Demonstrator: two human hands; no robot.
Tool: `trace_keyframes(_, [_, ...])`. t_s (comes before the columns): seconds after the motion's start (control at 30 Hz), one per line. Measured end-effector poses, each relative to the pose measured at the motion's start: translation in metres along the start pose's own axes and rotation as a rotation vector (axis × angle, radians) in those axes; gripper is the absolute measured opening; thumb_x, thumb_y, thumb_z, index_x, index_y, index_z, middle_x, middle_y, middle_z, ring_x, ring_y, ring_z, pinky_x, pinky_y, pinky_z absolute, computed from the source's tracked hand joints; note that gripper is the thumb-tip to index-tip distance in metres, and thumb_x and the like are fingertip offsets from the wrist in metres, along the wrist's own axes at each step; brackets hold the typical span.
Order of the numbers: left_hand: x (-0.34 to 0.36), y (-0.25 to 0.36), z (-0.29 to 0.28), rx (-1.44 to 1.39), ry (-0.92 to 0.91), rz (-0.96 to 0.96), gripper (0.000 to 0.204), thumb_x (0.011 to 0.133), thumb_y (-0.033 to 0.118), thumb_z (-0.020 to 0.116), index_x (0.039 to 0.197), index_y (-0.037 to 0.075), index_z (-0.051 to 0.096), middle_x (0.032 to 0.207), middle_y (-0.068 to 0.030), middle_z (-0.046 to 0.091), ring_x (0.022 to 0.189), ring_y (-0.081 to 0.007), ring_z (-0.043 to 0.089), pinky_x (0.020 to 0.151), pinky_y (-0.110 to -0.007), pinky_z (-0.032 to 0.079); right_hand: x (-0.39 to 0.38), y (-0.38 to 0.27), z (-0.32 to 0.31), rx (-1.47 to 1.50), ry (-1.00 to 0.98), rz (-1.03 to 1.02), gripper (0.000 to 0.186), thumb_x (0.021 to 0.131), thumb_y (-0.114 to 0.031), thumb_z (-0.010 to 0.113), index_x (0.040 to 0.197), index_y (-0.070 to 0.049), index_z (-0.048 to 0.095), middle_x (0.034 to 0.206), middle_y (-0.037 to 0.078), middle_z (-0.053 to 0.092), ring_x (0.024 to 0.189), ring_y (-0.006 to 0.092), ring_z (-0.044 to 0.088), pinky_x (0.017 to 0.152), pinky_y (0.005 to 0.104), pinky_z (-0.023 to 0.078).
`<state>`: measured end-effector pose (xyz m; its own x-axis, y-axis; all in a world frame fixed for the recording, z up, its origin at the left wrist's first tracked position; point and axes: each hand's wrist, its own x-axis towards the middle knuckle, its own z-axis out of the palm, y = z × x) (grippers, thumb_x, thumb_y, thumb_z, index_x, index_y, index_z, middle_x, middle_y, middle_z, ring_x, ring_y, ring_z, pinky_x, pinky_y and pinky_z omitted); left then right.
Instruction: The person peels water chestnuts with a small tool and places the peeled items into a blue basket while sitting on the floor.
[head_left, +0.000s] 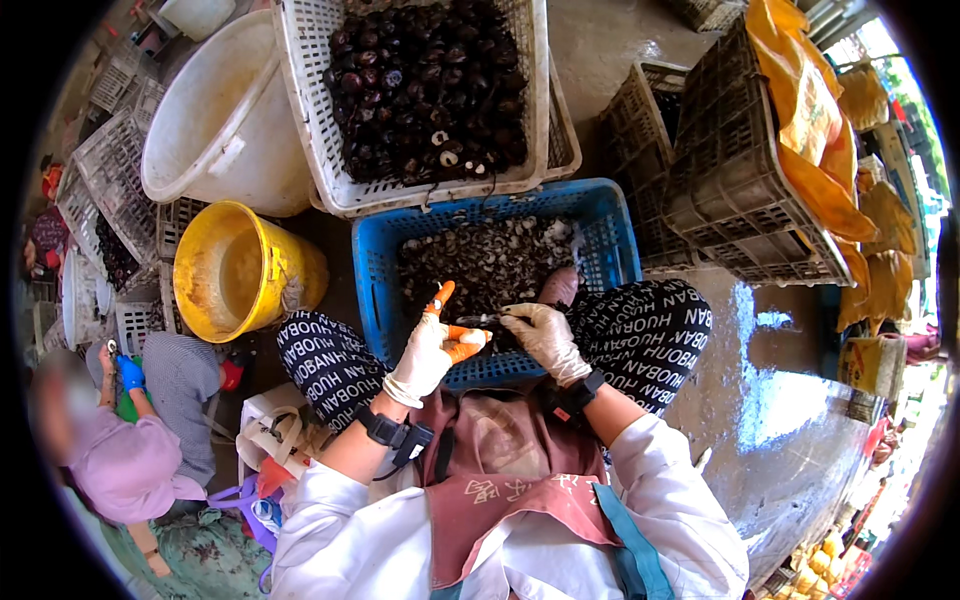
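Basket (612, 240), blue; above it, left hand (422, 358), forefinger apart, right hand (550, 340), fingertips together (holds: can't tell from here); best worked low, steadily.

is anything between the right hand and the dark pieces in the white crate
Yes: the far rim of the blue basket and the near wall of the white crate lie between the right hand and the dark pieces.
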<state>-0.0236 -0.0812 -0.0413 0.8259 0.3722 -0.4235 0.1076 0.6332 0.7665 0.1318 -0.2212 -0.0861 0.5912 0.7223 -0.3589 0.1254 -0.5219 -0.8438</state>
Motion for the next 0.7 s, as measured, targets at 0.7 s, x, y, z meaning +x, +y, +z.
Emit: trace_keyframes(0.7, [0.049, 0.013, -0.042, -0.757, -0.026, -0.324, 0.03, 0.09, 0.03, 0.061, 0.096, 0.001, 0.066, 0.088, -0.0145, 0.066, 0.088, -0.0292, 0.064, 0.078, -0.042, 0.055, 0.018, 0.018, 0.004, 0.734, -0.063, 0.209, 0.02, 0.089, -0.022, 0.065, 0.091, -0.003, 0.065, 0.077, 0.001, 0.064, 0.064, 0.0065, 0.054, 0.059, 0.0195, 0.043])
